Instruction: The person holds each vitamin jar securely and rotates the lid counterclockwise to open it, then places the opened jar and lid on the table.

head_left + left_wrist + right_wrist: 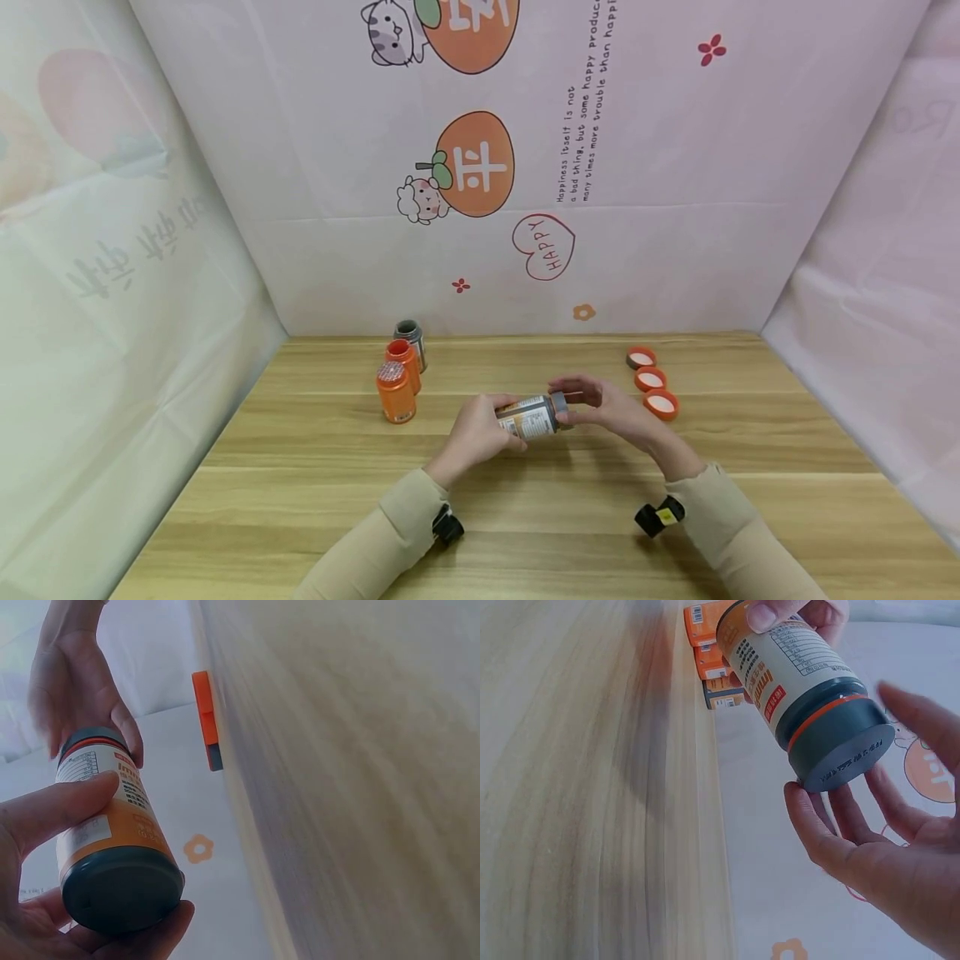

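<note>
My left hand grips a supplement bottle with a white and orange label, holding it tilted nearly sideways above the table. In the left wrist view its dark base faces me, the thumb lying across the label. My right hand is at the other end, fingers spread around the dark grey cap. One fingertip meets the cap's rim in the right wrist view, while a blurred finger stands apart from it. The cap sits on the bottle, an orange ring showing under it.
To the left on the wooden table stand an orange bottle with a silvery top, an open orange bottle and an open grey bottle. Three caps lie upturned in a row at right. Printed cloth walls enclose the table.
</note>
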Motion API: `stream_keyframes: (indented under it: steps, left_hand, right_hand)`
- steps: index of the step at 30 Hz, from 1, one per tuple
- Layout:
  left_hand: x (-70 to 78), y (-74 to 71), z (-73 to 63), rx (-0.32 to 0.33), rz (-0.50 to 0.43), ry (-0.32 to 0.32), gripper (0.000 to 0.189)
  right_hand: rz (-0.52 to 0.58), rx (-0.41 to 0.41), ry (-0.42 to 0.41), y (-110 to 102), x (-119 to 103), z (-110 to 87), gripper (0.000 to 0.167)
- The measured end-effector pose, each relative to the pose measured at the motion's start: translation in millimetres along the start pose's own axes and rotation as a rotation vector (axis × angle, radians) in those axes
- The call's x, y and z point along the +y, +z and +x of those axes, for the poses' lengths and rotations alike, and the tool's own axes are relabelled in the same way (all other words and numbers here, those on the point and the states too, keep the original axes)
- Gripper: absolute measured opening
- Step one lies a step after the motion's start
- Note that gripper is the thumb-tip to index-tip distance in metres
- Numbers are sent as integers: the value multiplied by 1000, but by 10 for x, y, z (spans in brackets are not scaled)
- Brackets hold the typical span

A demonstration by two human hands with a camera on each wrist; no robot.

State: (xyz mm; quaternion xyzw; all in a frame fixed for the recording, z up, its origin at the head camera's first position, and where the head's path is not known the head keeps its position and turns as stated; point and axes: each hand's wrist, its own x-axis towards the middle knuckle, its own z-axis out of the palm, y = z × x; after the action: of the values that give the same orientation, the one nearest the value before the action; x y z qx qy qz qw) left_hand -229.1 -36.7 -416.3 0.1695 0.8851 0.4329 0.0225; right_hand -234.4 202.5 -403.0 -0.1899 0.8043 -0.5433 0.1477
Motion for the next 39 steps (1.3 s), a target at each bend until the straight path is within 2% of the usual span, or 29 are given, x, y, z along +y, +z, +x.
stream_keyframes:
  steps: [4,7,12,18,27,39]
  left_hand:
    - [12,7,-16,5,26,16,60]
    - [18,12,-16,12,46,29,61]
    - [18,15,-15,22,76,37,63]
    - [23,12,-19,25,88,26,63]
    - [15,8,-17,21,89,27,62]
    - [-10,3,-8,17,55,29,61]
  right_hand:
    - [-43,2,57,13,-22,27,48]
    - [-58,4,126,29,-49,44,52]
    - [-21,-10,230,45,-72,72,62]
    - [6,-57,282,42,-98,82,72]
    - [7,-73,279,38,-113,89,69]
    - [19,-77,220,37,-118,52,58]
